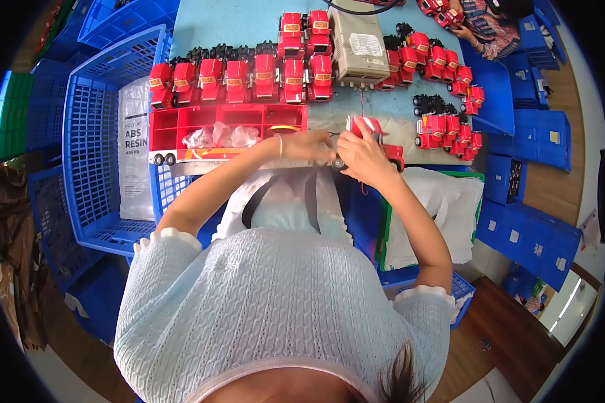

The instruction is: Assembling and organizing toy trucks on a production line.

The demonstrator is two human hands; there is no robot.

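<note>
At the blue bench (235,27), right hand (363,156) clamps a red toy truck (376,134); left hand (310,148) pinches its front end.

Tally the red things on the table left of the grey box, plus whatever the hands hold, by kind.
Parked red toy trucks left of the grey box: 9
Red compartment tray: 1
Held red toy truck, in the right hand, left hand touching: 1
Total: 11

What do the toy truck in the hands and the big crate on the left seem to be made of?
Toy truck: likely glossy moulded plastic; bright red surface with shine.
Crate: likely rigid plastic, duller; blue lattice walls look moulded.
</note>
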